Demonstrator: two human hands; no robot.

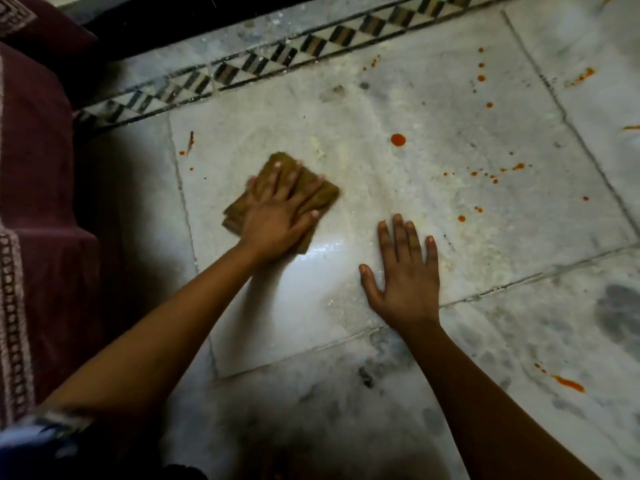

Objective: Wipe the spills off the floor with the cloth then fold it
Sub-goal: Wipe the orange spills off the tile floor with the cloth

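Pressing the cloth flat under my open left hand, right hand spread empty on the floor, I judge overlapping strokes toward the red drop at upper centre best.

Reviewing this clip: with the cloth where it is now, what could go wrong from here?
The left hand presses the cloth flat, far from the big red drop, so wiping may smear it. The right hand rests near scattered red spots and could touch them. The far streak may be missed.
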